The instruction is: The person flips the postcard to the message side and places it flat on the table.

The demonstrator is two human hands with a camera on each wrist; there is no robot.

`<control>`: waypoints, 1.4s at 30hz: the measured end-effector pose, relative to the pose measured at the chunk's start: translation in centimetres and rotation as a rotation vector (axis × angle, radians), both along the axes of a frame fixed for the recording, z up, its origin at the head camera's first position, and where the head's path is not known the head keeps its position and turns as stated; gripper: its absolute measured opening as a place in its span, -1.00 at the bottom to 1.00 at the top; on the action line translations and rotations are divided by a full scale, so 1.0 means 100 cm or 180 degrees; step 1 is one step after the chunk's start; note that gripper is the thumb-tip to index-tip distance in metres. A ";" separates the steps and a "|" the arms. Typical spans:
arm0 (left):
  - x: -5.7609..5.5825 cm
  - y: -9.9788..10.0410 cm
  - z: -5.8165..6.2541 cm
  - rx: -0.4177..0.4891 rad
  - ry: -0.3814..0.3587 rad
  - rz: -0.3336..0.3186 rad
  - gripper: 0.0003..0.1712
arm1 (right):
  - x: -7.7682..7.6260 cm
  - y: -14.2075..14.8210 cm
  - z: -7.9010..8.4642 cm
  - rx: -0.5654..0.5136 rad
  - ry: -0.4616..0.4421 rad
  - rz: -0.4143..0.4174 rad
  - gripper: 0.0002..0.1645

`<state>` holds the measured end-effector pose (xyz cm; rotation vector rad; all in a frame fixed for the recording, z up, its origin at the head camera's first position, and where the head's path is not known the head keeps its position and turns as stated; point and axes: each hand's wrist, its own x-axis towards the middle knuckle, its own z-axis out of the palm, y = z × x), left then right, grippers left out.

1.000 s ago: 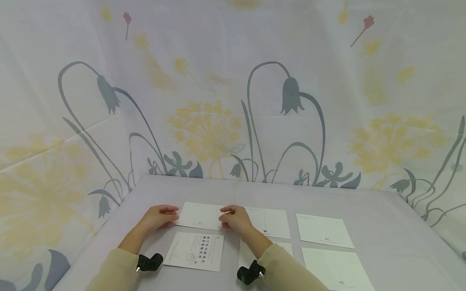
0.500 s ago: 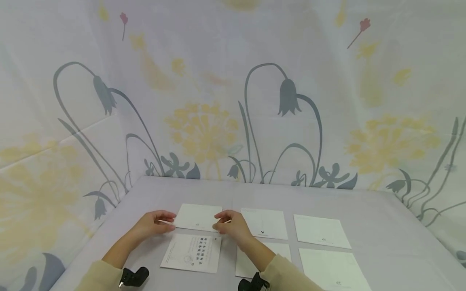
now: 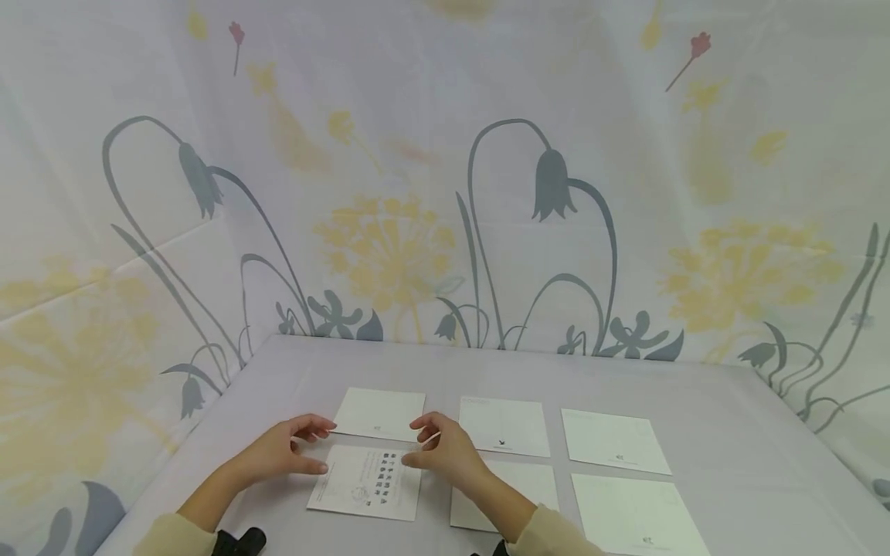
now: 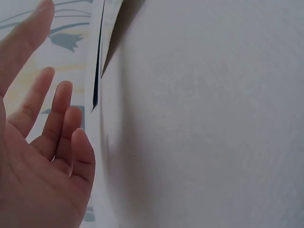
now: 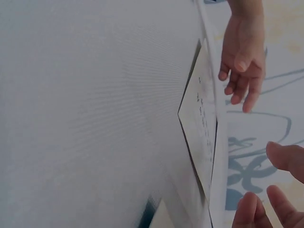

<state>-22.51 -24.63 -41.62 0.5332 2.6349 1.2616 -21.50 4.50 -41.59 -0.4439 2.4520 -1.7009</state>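
Observation:
Both hands hover at the left of the table over a card printed with bold characters [image 3: 365, 483]. My left hand [image 3: 281, 450] is at its left side, thumb and fingers apart with nothing between them. On the other side, my right hand [image 3: 448, 454] has its fingers loosely bent and its thumb over the card's upper right corner. Whether the thumb touches it cannot be told. Just beyond lies a mostly blank white card [image 3: 381, 413]. In the right wrist view the printed card [image 5: 199, 123] lies flat, both hands apart from it.
To the right, more white cards lie in two rows: one far middle [image 3: 504, 425], one far right [image 3: 615, 442], one near right [image 3: 636, 513], and one near middle [image 3: 518, 486] partly behind my right forearm. A flower-printed cloth [image 3: 417, 154] hangs behind the table [image 3: 751, 432].
Both hands have drawn back from the sides of the far left card toward the printed card nearer me. Their thumbs and fingers have spread wider. The cards have stayed in place.

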 end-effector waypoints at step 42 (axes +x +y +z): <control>0.003 -0.006 -0.009 -0.0565 0.0107 -0.0494 -0.07 | 0.011 0.001 -0.012 0.0813 -0.0048 0.0272 -0.09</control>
